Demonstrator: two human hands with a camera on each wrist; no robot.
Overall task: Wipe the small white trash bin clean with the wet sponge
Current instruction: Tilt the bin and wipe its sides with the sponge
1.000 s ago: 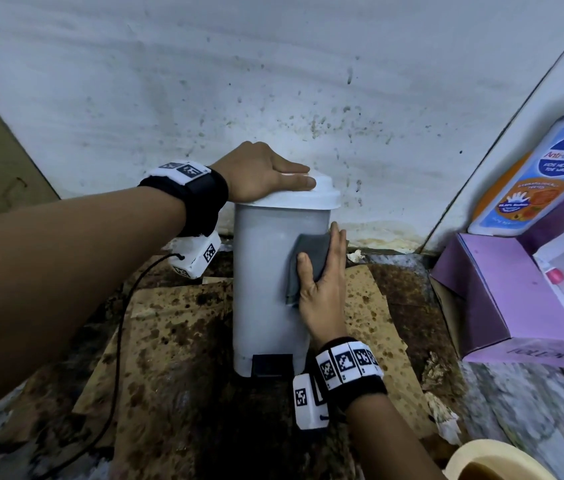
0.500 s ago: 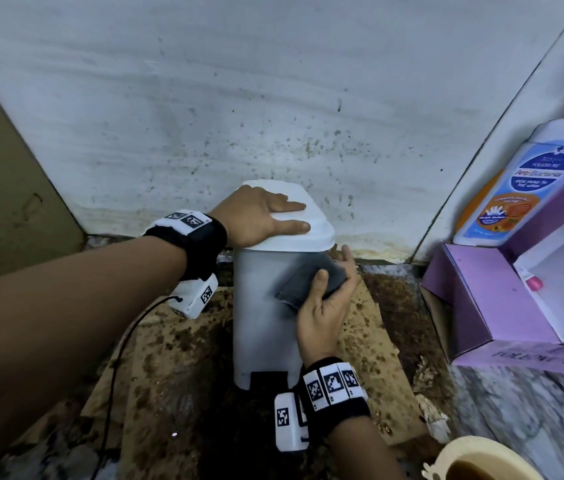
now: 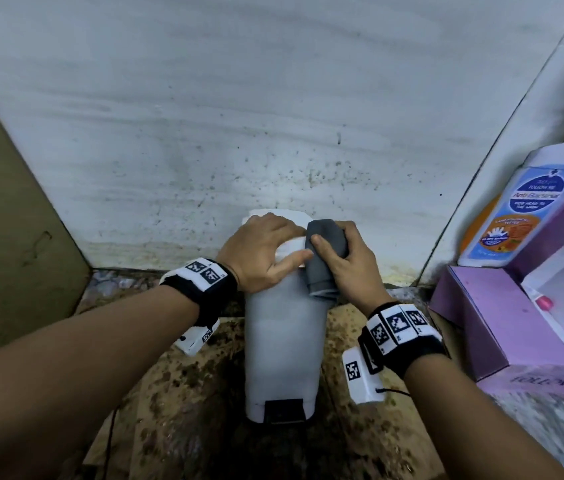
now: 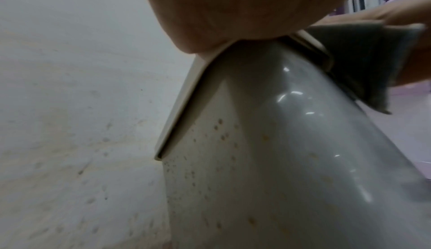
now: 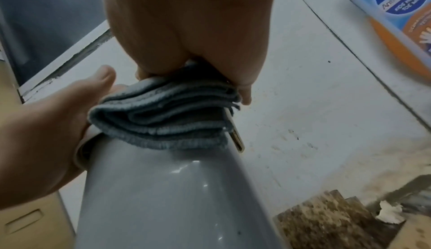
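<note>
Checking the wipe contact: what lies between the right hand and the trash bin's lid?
A folded grey cloth lies there, gripped by the right hand and pressed on the lid edge of the trash bin; the right wrist view shows it best.

A: Back wall (image 3: 239, 98)? 
B: White, faint grey streaks, dark specks low centre, yellowish stain along its base. It meets a second white wall (image 3: 550, 98) at a corner seam in the upper right of the frame.

A: Left edge? 
B: Tan cardboard panel (image 3: 6, 220), leaning.

A: Floor? 
B: Stained brown cardboard sheet (image 3: 176, 393) across the bottom, grey mottled stone (image 3: 543, 427) lower right.

A: Right side? 
B: Open purple box (image 3: 488, 317), blue-and-orange wash bottle (image 3: 523, 216) above it.
</note>
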